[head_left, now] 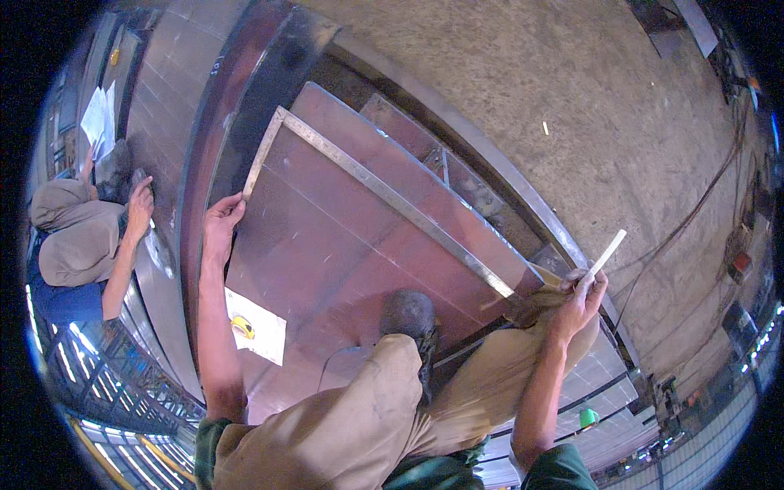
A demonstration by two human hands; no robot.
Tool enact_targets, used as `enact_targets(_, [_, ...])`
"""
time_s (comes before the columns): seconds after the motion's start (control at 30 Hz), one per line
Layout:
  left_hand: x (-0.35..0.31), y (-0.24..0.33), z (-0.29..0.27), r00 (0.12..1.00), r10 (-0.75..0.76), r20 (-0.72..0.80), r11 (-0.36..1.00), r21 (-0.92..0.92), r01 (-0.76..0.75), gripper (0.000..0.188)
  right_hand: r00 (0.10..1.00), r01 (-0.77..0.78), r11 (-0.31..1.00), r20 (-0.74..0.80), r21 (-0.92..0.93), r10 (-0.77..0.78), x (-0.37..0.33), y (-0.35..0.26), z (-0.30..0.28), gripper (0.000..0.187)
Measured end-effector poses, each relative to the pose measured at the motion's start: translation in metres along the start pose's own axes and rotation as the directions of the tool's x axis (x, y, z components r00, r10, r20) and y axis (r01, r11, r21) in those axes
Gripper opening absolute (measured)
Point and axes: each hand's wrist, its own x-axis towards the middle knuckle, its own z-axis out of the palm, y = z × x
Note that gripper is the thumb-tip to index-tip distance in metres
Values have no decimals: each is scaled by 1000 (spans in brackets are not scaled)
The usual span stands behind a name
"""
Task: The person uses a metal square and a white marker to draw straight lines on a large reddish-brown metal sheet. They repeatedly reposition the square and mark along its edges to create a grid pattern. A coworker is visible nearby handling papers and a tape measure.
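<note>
- Large steel square (384, 192) lay flat on a reddish-brown steel plate (327, 245); its long arm ran diagonally from the upper-left corner down to the right, its short arm dropped from that corner toward the left hand.
- Left hand (220, 224) sat at the lower end of the short arm, fingers curled and pressed together on the end of the blade, holding it against the plate.
- Right hand (581, 298) was at the far lower-right end of the long arm, just beyond the plate's edge, fingers closed, pinching a thin pale stick (608, 251) that pointed up and to the right.
- Faint straight lines crossed the plate below the long arm.
- Person's knees in tan trousers (367, 425) were drawn up on the plate; a dark worn shoe (411, 318) rested on it between the two forearms.
- White sheet of paper with a small yellow object (242, 327) on it lay on the plate just right of the left forearm.
- A curved steel beam (245, 106) bordered the plate on the left; bare concrete floor (572, 106) lay beyond to the upper right.
- Another person in a grey hood (77, 229) crouched at far left, one hand on the metal, white papers (100, 121) above them.
- Small green cup (588, 417) stood at lower right.
</note>
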Motion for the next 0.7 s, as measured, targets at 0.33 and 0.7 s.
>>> enact_targets(0.33, [2, -15, -6, 997, 68, -43, 998, 16, -68, 20, 1000, -10, 1000, 25, -3, 10, -2, 1, 8, 15])
enact_targets(0.7, [-3, -5, 0, 992, 90, -89, 995, 60, -85, 24, 999, -12, 1000, 38, -16, 13, 0, 4, 18, 17])
